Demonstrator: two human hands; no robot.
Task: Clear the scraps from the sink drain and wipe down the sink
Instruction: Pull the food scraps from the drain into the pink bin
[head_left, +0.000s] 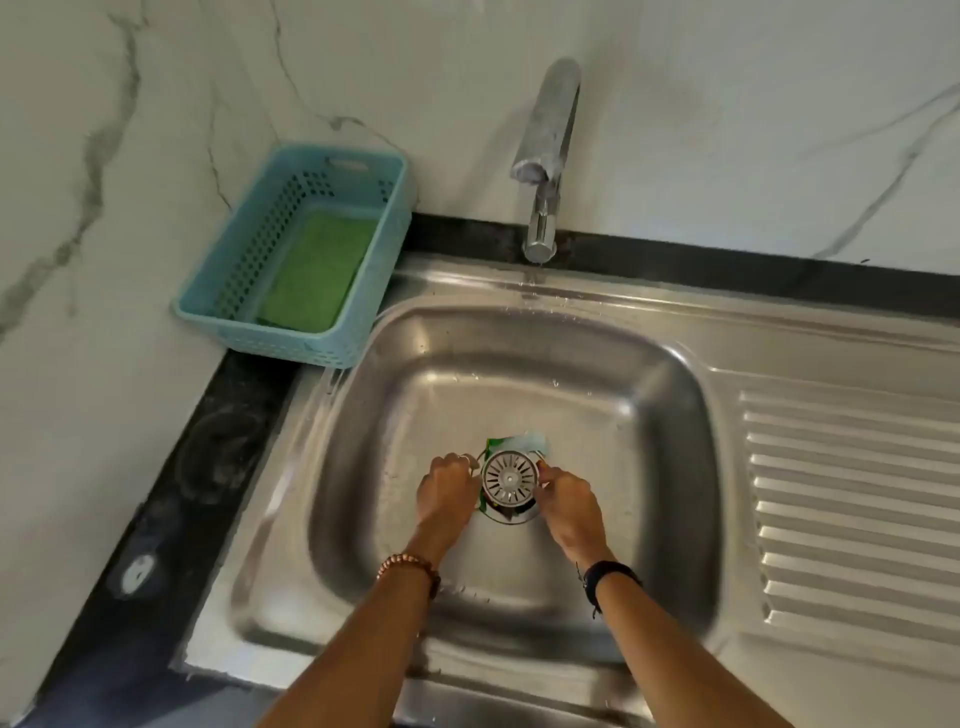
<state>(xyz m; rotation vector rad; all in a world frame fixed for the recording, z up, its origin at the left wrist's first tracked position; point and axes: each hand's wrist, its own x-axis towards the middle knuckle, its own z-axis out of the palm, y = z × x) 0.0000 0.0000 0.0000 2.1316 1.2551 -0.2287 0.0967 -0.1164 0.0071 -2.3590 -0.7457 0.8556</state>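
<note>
Both forearms reach in from the near edge over the steel sink (415, 374), a beaded bracelet (410, 564) on the left wrist, a dark band (610, 571) on the right. Left hand (449, 486) sits at the left rim of the drain strainer (510, 478), fingers curled down onto that rim; they appear to grip it, though the fingertips are hidden. Right hand (566, 496) sits at the strainer's right rim, fingers (545, 470) curled and pinching at the edge. Strainer is round, slotted metal, at the basin's centre, seemingly raised slightly off the drain opening; part of the opening shows at its near side. Green and whitish scraps (514, 442) lie at the far and left edge of the strainer, partly under it. Water droplets on the basin floor and far rim. Ribbed drainboard (852, 519) to the right. Beyond the basin, a chrome tap (545, 171) stands at the far rim. At far left, on the dark surface (228, 431), a light blue perforated basket (249, 291) holds a green scouring pad (317, 273) lying flat. White marbled wall behind.
</note>
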